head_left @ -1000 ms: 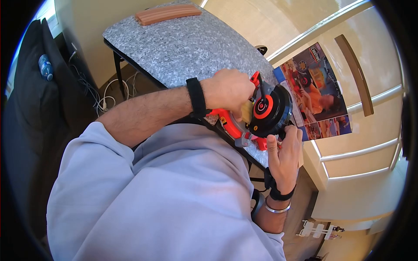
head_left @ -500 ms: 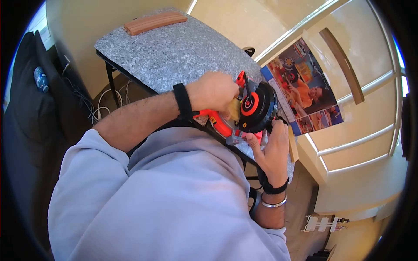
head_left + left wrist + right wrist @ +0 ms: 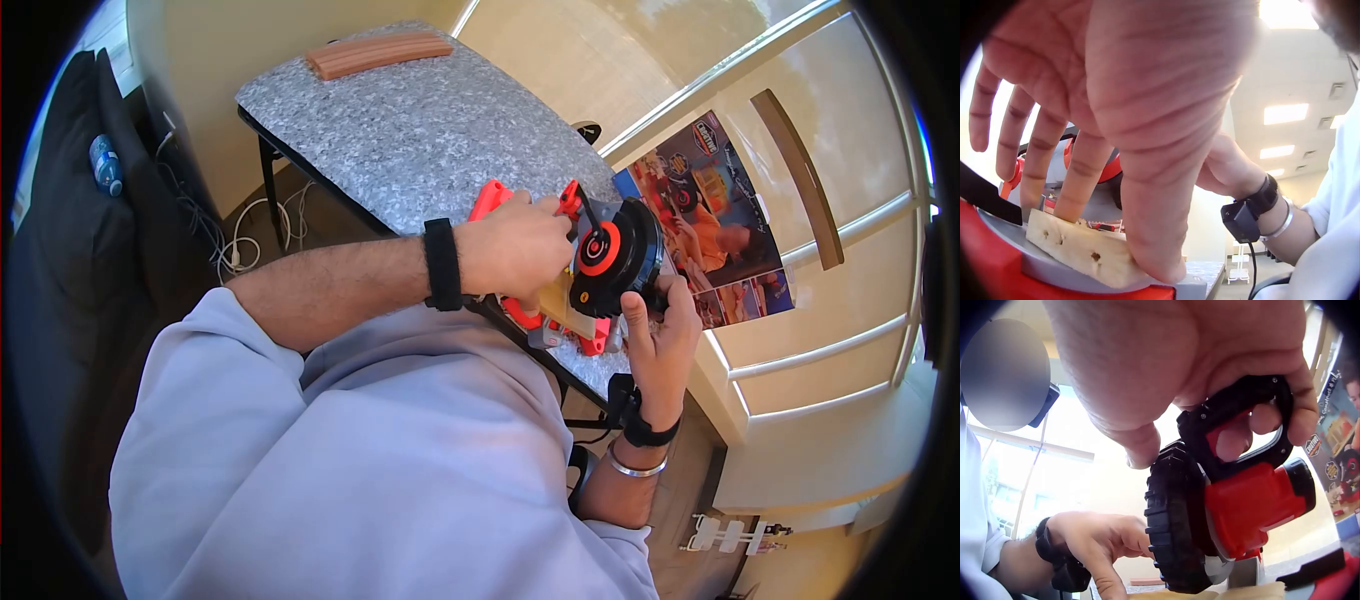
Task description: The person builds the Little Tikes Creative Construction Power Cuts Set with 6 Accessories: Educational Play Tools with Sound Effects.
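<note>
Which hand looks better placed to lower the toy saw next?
Probably the right hand: it grips the toy saw by the black handle, while the left hand pinches the wood piece.

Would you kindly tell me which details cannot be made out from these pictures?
- Head view: part of the wooden block is hidden under the left hand.
- Left wrist view: much of the toy miter saw is hidden behind the left hand.
- Right wrist view: the illustrated panel is cut off by the right edge.
- Head view: the lettering on the bottle is too small to read.
</note>
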Demonstrator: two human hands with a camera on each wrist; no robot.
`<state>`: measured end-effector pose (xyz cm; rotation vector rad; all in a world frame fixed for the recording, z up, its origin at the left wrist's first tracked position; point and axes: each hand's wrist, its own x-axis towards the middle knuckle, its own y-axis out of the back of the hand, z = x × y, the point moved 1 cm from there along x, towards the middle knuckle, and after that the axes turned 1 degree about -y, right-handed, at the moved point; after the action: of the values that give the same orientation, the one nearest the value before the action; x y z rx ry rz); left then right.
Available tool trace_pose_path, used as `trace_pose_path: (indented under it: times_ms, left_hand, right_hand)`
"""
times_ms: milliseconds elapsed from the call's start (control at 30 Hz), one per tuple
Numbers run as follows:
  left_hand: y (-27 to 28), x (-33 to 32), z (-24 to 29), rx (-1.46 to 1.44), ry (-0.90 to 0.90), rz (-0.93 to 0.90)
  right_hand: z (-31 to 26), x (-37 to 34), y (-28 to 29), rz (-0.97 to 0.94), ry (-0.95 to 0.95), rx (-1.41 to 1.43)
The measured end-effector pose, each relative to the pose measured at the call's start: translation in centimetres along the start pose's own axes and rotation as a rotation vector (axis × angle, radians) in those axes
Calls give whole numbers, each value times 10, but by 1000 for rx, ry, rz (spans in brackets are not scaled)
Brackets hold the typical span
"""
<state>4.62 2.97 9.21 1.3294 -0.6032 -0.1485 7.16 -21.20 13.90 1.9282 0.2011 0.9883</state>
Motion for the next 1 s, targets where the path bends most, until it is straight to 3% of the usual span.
trace_pose_path:
  times_ms: [333, 800, 1000]
  left_hand:
    - [-1, 7, 2, -155, 13, -133]
    - [1, 7, 2, -145, -2, -139]
    - [1, 6, 0, -184, 0, -149]
  right_hand:
    - [-3, -17, -12, 15, 20, 7]
    - [-8, -31, -22, -76, -44, -89]
    - [-8, -36, -26, -67, 25, -128]
